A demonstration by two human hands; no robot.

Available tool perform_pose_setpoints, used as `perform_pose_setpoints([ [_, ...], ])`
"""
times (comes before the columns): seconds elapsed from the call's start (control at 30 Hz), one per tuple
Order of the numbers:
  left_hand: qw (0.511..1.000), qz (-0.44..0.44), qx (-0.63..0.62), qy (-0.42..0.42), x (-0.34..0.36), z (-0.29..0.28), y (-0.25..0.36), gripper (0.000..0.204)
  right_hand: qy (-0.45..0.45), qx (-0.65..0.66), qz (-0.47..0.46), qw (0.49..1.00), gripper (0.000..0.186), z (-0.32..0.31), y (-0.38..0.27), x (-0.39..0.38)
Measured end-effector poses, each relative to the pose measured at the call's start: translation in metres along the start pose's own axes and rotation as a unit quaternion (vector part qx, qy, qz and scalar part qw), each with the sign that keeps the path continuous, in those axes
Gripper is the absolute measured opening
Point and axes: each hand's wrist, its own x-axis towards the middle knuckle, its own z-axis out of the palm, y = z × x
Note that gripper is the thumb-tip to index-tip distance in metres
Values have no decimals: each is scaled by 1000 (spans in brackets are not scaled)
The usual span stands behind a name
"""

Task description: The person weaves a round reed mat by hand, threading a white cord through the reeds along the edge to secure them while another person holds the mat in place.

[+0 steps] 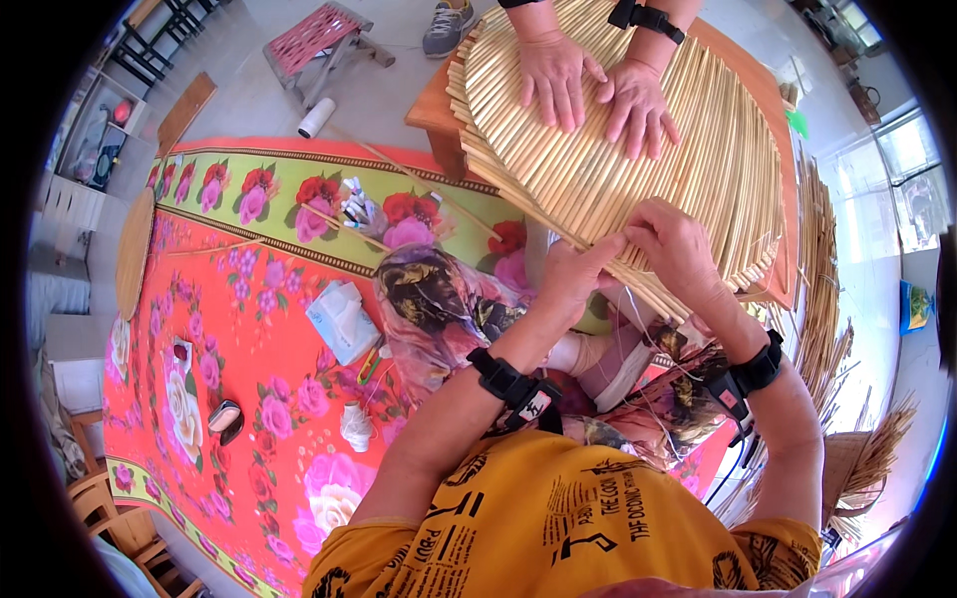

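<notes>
A round mat of straw-coloured stalks [618,179] lies on a low wooden table [439,110]. My left hand [578,274] is at its near edge, thumb and fingers closed on the rim stalks. Close beside it, my right hand [678,249] is bent over the same rim with its fingertips pinched together; what they hold is hidden. White string [638,344] hangs below my hands and trails over my lap. Across the mat, another person's two hands [640,100] press flat on the stalks.
A red flowered sheet [269,359] covers the floor at left, bearing a tissue pack [344,324], a ball of white string [356,427] and a bundle of pens [359,207]. A folding stool [319,45] stands at far left. Loose stalks [822,259] are piled at right.
</notes>
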Motion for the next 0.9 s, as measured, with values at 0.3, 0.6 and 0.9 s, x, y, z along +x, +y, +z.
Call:
perform_pose_setpoints([
  [0.3,998,9,43,51,4,0,-3,30,81,62,-85,991,10,3,8,11],
  [0.6,996,-24,61,58,3,-2,-3,31,-94,438,120,886,20,-37,-39,68],
  [0.9,997,-32,55,53,0,-14,25,30,2,114,-101,988,7,2,-1,52],
])
